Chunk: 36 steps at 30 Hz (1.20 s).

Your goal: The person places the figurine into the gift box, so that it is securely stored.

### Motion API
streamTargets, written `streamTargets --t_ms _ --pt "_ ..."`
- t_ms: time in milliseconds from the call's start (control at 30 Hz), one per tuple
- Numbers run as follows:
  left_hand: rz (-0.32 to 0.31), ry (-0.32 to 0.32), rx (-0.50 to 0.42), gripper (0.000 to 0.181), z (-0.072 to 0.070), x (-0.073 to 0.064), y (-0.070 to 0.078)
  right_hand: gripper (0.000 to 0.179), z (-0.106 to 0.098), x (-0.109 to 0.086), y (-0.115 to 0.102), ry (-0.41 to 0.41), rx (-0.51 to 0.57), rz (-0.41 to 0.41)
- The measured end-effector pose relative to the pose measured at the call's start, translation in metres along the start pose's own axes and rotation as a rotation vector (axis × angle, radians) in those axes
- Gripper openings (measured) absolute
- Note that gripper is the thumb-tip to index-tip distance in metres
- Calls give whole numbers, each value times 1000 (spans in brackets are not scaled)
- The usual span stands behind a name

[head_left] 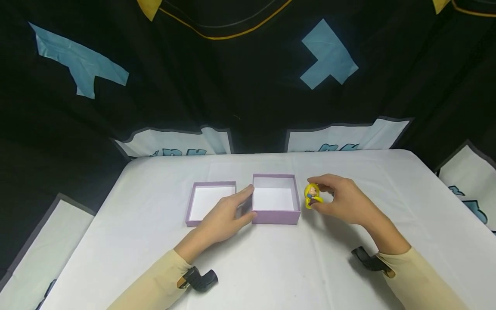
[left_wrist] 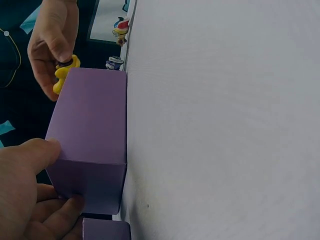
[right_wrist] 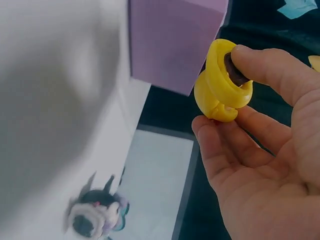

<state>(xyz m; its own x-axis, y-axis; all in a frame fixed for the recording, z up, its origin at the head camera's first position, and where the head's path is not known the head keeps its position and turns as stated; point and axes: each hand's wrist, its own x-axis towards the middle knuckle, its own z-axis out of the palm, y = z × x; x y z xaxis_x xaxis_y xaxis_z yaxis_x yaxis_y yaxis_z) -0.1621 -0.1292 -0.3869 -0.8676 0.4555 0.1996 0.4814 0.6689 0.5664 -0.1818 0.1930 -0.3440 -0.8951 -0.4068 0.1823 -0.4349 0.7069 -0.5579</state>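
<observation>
A small yellow-haired figurine (head_left: pixel 311 194) is pinched between the thumb and fingers of my right hand (head_left: pixel 342 199), just right of a lilac box (head_left: pixel 276 217). In the right wrist view, the figurine (right_wrist: pixel 220 82) has its yellow hair and dark base showing, with the thumb on the base. The box is open at the top and shows a white inside. My left hand (head_left: pixel 224 217) rests against its left side, thumb (left_wrist: pixel 47 150) at the front corner and fingers (left_wrist: pixel 70 212) along the side wall. Left of the box lies a shallow lilac lid (head_left: pixel 191 204), partly behind this hand.
A white cloth (head_left: pixel 267 267) covers the table. Small toy figures show in the wrist views, one with a red part (left_wrist: pixel 120 30) and a dark-and-white one (right_wrist: pixel 92 217). A black curtain (head_left: pixel 232 94) with light blue patches hangs behind the table.
</observation>
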Motion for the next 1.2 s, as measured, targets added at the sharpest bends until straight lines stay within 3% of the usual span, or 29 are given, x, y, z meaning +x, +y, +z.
streamTargets --t_ms 400,833,1200 --pt "18 8 1 67 0 0 0 58 21 24 -29 -9 28 -52" --pt "5 12 7 67 0 -1 1 61 44 43 -48 -97 65 -66" --pt "2 20 2 67 2 -2 1 60 57 57 -56 -172 37 -17"
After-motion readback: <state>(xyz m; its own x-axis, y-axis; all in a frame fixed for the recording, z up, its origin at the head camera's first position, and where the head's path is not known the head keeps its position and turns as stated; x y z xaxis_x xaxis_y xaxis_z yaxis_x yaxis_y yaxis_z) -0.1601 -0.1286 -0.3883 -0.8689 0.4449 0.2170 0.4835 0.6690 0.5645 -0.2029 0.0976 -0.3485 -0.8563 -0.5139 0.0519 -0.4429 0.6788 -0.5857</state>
